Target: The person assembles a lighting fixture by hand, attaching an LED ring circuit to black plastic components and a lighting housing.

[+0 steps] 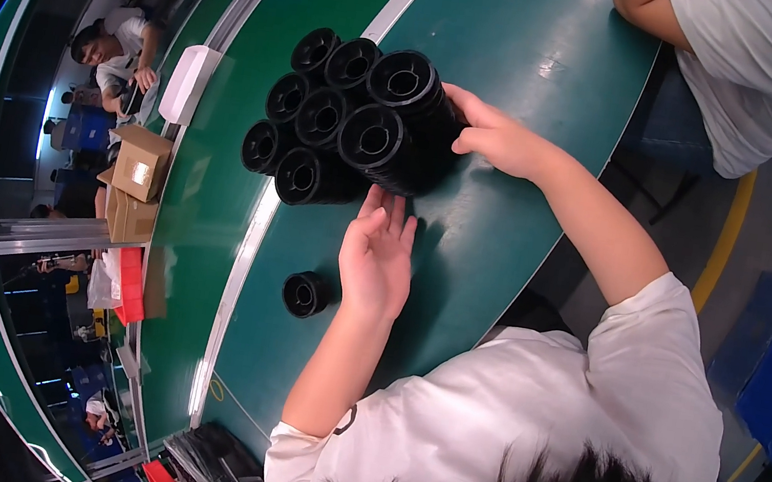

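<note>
Several stacks of black round plastic parts (371, 137), hollow with flanged rims like spools, stand pressed together in rows on the green table. My right hand (499, 139) is against the right side of the nearest tall stack, its thumb on the side and its fingers partly hidden behind the parts. Below the same stack, my left hand (376, 264) has its palm turned up and its fingers stretched out, the fingertips at the stack's lower side. A shorter black part (304, 294) stands alone, left of my left forearm.
The green tabletop (484, 245) has a pale metal strip (239, 270) along it. Beyond lie a white tray (188, 85), cardboard boxes (138, 167) and a red bin (131, 284). A co-worker in white (750, 75) sits at upper right; another person (121, 56) works across.
</note>
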{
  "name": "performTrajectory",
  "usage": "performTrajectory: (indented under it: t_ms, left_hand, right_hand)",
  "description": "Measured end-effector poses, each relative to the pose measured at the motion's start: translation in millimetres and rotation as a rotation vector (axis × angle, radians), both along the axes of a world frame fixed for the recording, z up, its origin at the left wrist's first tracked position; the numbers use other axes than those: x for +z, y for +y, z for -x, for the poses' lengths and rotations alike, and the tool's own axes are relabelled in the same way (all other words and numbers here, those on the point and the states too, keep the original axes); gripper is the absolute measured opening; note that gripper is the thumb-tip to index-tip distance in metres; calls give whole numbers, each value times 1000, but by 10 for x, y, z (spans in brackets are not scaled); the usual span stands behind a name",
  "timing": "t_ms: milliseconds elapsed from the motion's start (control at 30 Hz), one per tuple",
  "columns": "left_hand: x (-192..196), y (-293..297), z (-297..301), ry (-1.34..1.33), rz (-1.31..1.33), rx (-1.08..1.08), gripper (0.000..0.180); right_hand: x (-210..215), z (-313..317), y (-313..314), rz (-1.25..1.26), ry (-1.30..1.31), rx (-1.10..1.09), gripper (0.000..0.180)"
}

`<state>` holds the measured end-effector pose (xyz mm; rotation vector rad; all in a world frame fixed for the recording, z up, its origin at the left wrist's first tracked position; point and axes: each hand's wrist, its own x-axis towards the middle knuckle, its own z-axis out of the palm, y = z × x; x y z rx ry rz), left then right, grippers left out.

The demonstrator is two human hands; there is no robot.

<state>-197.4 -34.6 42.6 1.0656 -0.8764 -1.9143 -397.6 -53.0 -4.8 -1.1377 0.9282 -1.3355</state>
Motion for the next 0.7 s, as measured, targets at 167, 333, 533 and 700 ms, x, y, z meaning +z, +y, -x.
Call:
performTrajectory:
  t_ms: [167, 333, 533, 700]
  left_hand:
    - [-24, -17, 23, 46, -2, -12, 51]
    - [-12, -32, 25, 85, -22, -27, 52]
    - [3, -23, 38, 79, -39, -7, 50]
    - [-31, -32, 52, -28, 18, -6, 50]
  right_hand:
    - [18, -3, 13, -3, 42, -22, 72]
    - [74, -7, 39, 3, 49, -29, 73]
    - [93, -6, 46, 25, 83, -35, 74]
    - [67, -9, 31, 54, 96, -45, 74]
